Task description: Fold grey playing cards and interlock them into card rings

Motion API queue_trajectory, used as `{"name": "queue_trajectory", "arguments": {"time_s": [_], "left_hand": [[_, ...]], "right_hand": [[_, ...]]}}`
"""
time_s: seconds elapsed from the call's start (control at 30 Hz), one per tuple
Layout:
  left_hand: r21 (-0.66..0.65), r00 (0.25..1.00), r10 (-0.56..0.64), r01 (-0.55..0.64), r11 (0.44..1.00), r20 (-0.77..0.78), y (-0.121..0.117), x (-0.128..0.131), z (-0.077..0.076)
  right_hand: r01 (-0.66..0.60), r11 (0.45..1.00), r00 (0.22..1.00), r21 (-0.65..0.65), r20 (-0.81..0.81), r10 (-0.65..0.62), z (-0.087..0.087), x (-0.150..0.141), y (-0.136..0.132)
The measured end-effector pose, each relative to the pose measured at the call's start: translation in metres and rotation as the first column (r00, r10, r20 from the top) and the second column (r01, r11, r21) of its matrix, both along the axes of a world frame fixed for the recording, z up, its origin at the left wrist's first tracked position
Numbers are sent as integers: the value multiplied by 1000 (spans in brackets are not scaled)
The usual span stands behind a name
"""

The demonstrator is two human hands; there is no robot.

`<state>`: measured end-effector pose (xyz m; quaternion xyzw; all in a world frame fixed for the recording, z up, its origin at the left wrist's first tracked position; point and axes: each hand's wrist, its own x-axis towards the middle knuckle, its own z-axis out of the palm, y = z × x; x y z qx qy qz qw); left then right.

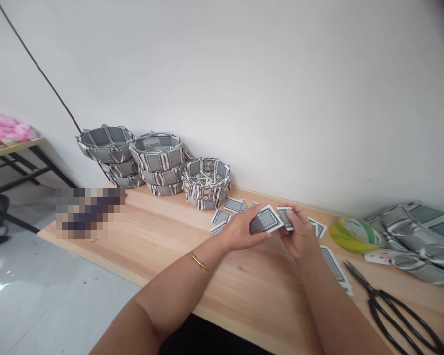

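My left hand [240,230] pinches a grey-backed playing card [265,220] above the wooden table [163,236]. Right beside it, my right hand [299,235] is closed on another card piece [284,217], and the two cards almost touch between my hands. A thin gold bracelet sits on my left wrist. Several loose cards [227,211] lie on the table just beyond my hands. More cards [335,268] lie partly hidden under my right forearm.
Three stacks of bowl-shaped baskets made of folded cards [159,160] stand against the wall at the back left. A yellow-green tape roll [351,235], folded card strips [418,236] and black scissors [395,308] lie at the right. A second table with pink material [3,128] stands far left.
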<state>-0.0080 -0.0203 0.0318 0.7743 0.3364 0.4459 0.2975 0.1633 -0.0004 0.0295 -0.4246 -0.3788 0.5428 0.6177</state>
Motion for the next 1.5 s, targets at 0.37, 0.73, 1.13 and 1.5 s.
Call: {"name": "queue_trajectory", "arguments": {"time_s": [0.37, 0.73, 1.13, 1.5], "left_hand": [[5, 998, -6, 7, 1000, -66, 0, -1, 1], [2, 987, -20, 21, 1000, -162, 0, -4, 5], [-18, 977, -74, 72, 997, -200, 2, -5, 1], [-122, 965, -22, -11, 993, -261, 1, -3, -3]], "right_hand": [[37, 999, 998, 26, 52, -39, -1, -1, 0], [118, 974, 923, 193, 341, -179, -8, 5, -1], [46, 964, 893, 262, 421, -157, -11, 4, -2], [-90, 974, 811, 207, 583, -48, -7, 2, -9]]}}
